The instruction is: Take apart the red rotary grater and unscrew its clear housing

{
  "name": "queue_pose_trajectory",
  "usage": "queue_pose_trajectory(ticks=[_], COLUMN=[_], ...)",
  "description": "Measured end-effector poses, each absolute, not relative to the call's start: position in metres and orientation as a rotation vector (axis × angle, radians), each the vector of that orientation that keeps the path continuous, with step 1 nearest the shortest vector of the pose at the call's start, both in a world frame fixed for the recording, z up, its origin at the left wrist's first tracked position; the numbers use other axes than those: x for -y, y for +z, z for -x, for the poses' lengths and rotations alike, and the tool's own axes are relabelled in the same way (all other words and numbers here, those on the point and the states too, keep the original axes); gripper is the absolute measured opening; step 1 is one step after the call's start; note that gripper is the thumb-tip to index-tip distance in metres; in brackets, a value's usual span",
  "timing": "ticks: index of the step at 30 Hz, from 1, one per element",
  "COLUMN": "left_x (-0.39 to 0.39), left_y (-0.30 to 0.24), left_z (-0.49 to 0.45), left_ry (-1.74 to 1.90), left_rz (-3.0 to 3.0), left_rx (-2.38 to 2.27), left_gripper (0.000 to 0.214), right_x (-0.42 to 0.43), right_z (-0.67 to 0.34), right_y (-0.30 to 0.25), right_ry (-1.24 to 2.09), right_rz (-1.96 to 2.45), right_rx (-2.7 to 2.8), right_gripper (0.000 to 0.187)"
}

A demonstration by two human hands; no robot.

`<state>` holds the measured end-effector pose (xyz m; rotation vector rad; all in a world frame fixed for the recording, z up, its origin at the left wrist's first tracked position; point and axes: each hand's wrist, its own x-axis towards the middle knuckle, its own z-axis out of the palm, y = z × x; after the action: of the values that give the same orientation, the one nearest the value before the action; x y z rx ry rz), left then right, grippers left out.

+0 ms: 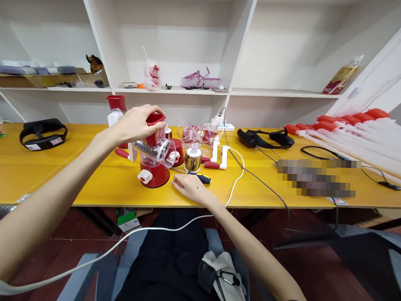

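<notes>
A red rotary grater [154, 160] is stood on the yellow worktop [71, 172], straight in front of the person and a little left of the middle. Its red hopper [154, 119] is taken from above by the left hand [138, 122]. The fingers are curled over the hopper's rim and the thumb is set against its near side, so this grip is closed around the very top of the grater. The clear drum housing [161, 150] and the round red base [155, 176] are found below the hand and are not touched by it. The base is seated flat on the worktop.

The right hand [191, 187] is laid palm down on the worktop to the right of the base, with the fingers stretched out loosely. Nothing is held in this grip. Its fingertips are pointed toward the base and are placed just beside it. A black-handled tool [202, 179] is seen lying just behind the knuckles; whether it is touched cannot be told. A metal drum blade [192, 159] is stood upright just beyond the tool, near the grater's right side.

A white cable [234, 178] is draped over the worktop's front edge beside the right wrist. A second grater [115, 107] is partly hidden behind the left hand. Black headsets [43, 134] are laid well apart, toward either end of the worktop.
</notes>
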<state>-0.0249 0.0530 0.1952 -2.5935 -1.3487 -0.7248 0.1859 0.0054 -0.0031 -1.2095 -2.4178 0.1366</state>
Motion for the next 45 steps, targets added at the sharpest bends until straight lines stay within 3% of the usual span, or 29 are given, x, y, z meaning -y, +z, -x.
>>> queue_pose_trajectory(ticks=[22,32,37,41,45], left_x=[-0.057,-0.063,-0.052,-0.026,0.023], left_y=[0.19,0.182,0.206,0.223,0.197], left_z=[-0.012,-0.015,-0.015,-0.007,0.0], left_ry=[-0.654,-1.102,-1.185,-1.35,-1.648], left_rz=[2.232,2.283,2.224,2.029,2.109], left_rx=[1.569,1.568,1.522,1.295,0.956], left_gripper=[0.045,0.034,0.04,0.042,0.03], right_x=[-0.009,-0.007,-0.006,-0.007,-0.005], right_z=[-0.186,-0.186,-0.187,-0.188,-0.186], right_y=[-0.005,-0.002,-0.001,-0.002,-0.001], right_ry=[0.183,0.201,0.244,0.293,0.346], right_rz=[1.272,1.278,1.266,1.227,1.118], right_rx=[2.446,2.437,2.425,2.386,2.297], right_gripper=[0.016,0.013,0.013,0.01,0.014])
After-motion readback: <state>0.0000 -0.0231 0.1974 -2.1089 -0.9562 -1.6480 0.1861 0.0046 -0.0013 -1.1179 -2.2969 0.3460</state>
